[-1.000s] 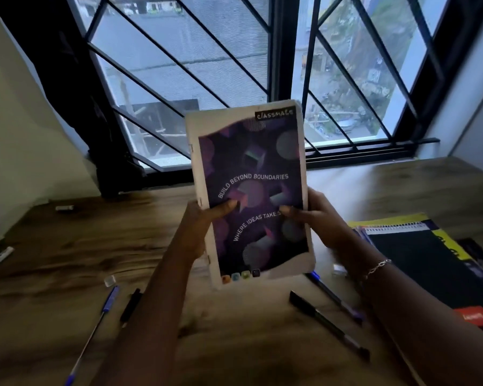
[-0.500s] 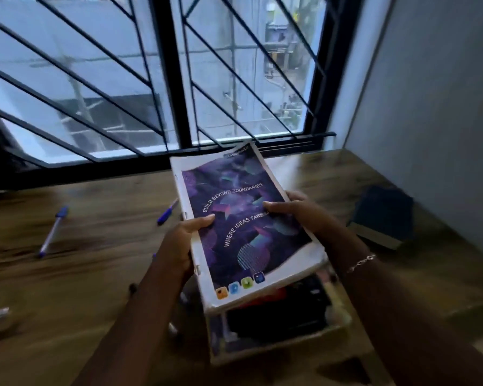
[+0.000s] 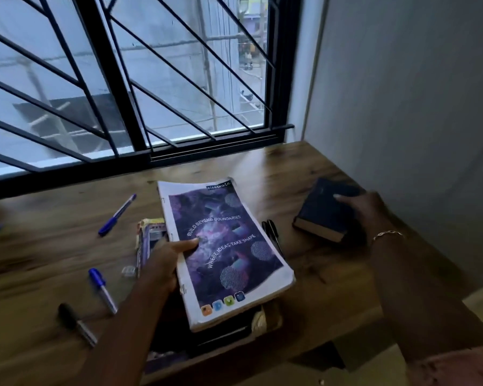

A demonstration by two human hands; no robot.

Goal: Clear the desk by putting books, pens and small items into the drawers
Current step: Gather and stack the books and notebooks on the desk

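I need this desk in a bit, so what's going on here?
A person is tidying the wooden desk. Their left hand grips a purple notebook, thumb on its cover, over a stack of books. Their right hand is on a small dark book near the wall; blur hides whether it grips. A blue pen and a black pen, among others, lie loose on the left.

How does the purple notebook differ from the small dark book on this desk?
The purple notebook is large, its cover printed with white lettering; the small dark book is thicker and plain. The purple notebook tops a stack, gripped at its edge by the left hand; the small dark book lies straight on the desk, held by the right hand. Both lie cover up.
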